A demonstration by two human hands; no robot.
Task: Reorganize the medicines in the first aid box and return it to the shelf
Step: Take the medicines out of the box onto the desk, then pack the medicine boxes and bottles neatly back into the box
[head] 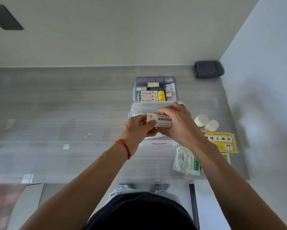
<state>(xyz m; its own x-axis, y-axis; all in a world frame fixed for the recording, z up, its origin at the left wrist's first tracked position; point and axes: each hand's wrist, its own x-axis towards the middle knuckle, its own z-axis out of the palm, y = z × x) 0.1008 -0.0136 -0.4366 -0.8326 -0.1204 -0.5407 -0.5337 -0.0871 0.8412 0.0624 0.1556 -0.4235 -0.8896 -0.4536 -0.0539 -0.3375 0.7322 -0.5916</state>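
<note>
A clear plastic first aid box (136,108) stands open on the grey table, mostly hidden under my hands. Behind it lies its tray (156,80) holding small medicine boxes and a yellow bottle (161,95). Both hands hold a beige medicine box (162,121) with red and black print just above the open box. My left hand (139,128) pinches its left end. My right hand (177,123) curls over its top and right end.
Right of the box stand two white-capped bottles (205,123), a yellow medicine box (222,141) and green-white sachets (186,161). A dark grey cloth (209,69) lies in the far right corner by the wall. The table's front edge runs below the sachets.
</note>
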